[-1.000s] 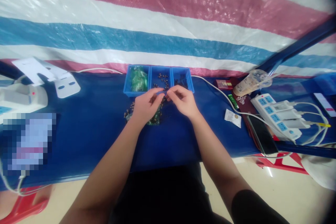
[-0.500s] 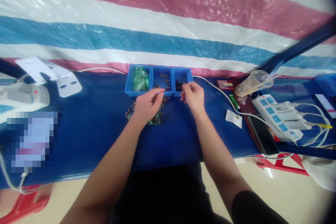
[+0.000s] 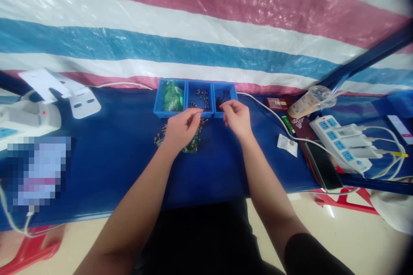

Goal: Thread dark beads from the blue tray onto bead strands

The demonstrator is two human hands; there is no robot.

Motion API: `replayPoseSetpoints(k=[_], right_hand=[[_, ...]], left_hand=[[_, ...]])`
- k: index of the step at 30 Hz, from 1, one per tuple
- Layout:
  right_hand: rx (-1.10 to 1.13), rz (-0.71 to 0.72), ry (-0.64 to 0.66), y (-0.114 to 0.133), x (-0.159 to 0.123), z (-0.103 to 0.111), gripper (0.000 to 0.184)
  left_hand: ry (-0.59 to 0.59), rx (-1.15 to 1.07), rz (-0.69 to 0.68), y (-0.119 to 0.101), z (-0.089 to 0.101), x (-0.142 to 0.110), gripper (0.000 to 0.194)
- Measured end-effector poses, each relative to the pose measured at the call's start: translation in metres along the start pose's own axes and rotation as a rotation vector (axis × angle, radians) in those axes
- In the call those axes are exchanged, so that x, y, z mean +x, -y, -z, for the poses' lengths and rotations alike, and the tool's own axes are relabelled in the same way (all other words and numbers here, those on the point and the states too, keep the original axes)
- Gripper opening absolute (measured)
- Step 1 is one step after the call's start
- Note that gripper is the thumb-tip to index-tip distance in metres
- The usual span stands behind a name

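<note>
My left hand is closed in a pinch in front of the middle bin; whatever sits between its fingertips is too small to name. Across from it, my right hand is also pinched, at the front edge of the right blue bin, its fingertips' content unclear. That bin holds dark small pieces. Small brass-coloured parts lie in the middle blue bin. The left blue bin contains a green plastic bag. Partly hidden under my left hand is another green bag with brass-coloured parts around it.
On the right are a drink cup, a red box, a green tube, a white packet, a black phone and a power strip. A white stand and a blurred-out phone are on the left.
My right hand has shifted very slightly left, its fingers drawn a little back from the right bin. My left hand stays nearly where it was, still pinched.
</note>
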State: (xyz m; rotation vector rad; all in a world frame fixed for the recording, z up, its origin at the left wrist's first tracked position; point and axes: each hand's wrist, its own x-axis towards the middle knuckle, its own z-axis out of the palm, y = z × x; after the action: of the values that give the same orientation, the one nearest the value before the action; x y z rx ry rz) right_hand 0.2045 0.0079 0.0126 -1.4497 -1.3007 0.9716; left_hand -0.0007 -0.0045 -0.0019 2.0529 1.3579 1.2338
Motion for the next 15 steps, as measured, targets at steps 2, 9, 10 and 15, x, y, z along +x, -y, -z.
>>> replayPoseSetpoints(k=[2, 9, 10, 15], right_hand=[[-0.096, 0.07, 0.281, 0.004, -0.004, 0.003, 0.016], [-0.421, 0.04, 0.902, 0.01, -0.008, 0.013, 0.027], [-0.434, 0.032, 0.917, 0.01, -0.007, 0.013, 0.027], [-0.47, 0.043, 0.9, 0.007, -0.007, 0.011, 0.016]], left_hand=[[-0.001, 0.009, -0.004, 0.001, 0.0, 0.0, 0.027], [0.004, 0.004, -0.005, 0.001, 0.0, 0.0, 0.027], [0.004, 0.002, -0.006, 0.001, -0.001, 0.0, 0.028], [0.002, 0.017, -0.006, 0.001, -0.001, 0.0, 0.029]])
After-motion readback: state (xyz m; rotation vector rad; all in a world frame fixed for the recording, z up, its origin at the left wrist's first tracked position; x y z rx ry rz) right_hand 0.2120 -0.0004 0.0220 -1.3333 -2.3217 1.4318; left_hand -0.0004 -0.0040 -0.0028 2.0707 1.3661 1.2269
